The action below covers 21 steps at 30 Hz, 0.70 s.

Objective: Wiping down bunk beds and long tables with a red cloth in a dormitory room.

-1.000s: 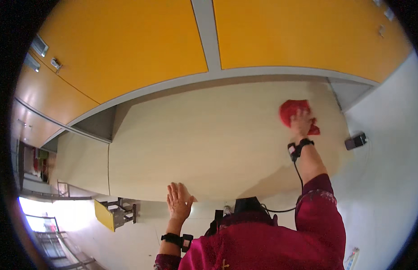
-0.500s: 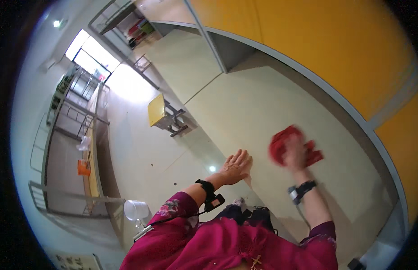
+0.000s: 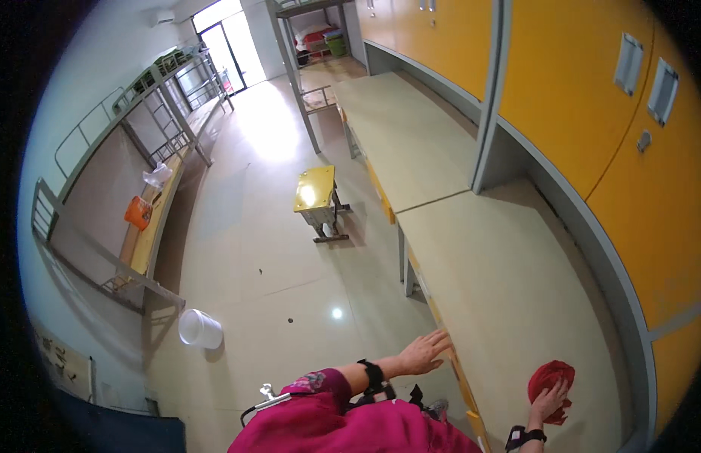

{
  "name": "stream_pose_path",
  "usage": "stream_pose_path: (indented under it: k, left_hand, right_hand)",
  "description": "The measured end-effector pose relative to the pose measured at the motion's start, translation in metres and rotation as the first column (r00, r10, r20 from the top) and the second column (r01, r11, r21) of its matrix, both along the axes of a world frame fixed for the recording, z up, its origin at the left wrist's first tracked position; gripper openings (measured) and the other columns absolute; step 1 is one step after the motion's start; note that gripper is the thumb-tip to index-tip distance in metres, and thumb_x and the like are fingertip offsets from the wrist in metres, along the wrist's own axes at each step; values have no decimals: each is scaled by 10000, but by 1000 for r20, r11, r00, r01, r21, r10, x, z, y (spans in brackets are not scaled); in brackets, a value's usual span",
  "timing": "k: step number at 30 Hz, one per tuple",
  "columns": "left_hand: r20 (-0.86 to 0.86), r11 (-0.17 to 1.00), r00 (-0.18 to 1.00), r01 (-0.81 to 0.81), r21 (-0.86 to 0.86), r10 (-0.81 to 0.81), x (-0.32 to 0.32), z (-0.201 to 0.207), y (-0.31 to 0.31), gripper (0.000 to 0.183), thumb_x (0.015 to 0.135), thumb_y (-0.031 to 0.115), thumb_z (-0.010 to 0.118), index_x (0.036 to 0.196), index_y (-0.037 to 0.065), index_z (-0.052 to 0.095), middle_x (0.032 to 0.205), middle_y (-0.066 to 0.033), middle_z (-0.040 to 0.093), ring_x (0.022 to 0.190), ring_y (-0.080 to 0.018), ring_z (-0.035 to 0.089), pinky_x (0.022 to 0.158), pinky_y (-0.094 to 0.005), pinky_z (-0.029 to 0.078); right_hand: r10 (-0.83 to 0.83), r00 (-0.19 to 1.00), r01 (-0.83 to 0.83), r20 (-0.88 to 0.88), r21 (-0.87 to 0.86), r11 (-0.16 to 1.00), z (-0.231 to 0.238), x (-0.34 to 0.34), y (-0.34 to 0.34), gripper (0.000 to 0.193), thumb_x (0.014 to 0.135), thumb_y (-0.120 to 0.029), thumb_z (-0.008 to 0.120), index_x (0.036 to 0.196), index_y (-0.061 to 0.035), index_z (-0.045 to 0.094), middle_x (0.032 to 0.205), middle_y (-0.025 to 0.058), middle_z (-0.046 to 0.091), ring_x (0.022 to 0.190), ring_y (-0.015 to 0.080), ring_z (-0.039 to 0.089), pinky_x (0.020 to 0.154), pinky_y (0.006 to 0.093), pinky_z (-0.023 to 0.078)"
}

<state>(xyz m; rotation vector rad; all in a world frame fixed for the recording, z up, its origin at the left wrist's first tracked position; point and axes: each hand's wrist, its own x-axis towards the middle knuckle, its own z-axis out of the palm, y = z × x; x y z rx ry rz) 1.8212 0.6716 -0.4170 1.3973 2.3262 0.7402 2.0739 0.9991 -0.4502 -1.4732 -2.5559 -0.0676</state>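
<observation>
red cloth, lying on the bench under the spread right hand, is best pressed flat and evenly (the left hand, empty and open, is placed at the near edge).

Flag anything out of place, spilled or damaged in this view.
A dark speck sits on the pale floor right of the white bucket, with a smaller speck farther off. Both stand out against the plain surface; debris or stain, too small to tell. No clear spill visible.
</observation>
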Motion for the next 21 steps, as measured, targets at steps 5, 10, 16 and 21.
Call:
stream_pose_path:
  k: [5,10,16,21]
  left_hand:
    - [250,978,959,-87,-191,134,-10,-15,-54,400,842,233,543,1199,68,468,1241,-170,442,1143,-342,435,932,-432,383]
    - [412,1000,911,-6,-30,18,-26,-5,-46,455,865,286,532,1242,54,425,1148,-187,525,1059,-338,508,880,-409,429]
    - [538,928,836,-110,355,-107,-37,36,-9,710,857,338,573,1382,84,168,1287,-193,405,1137,-273,462,873,-378,437]
    - [853,942,521,-268,202,-35,-33,55,-16,528,892,252,530,1339,75,313,1060,-61,586,881,-110,561,709,-251,470]
  right_hand:
    - [18,998,-12,63,-91,996,12,-92,-41,494,814,-127,540,1286,-114,394,1389,90,304,1247,333,314,1011,473,276]
    - [610,692,-715,-386,-246,655,27,-180,-98,461,760,20,508,1211,-54,450,1242,159,448,1155,355,401,976,442,316]
    - [-247,579,-803,-777,-492,-337,131,-205,-159,357,887,-15,361,1238,6,428,1176,99,528,1060,206,515,932,325,402]
    - [391,480,-847,-785,-531,-25,93,-204,-156,399,873,-43,417,1270,-1,404,1233,119,486,1120,198,476,931,315,407]
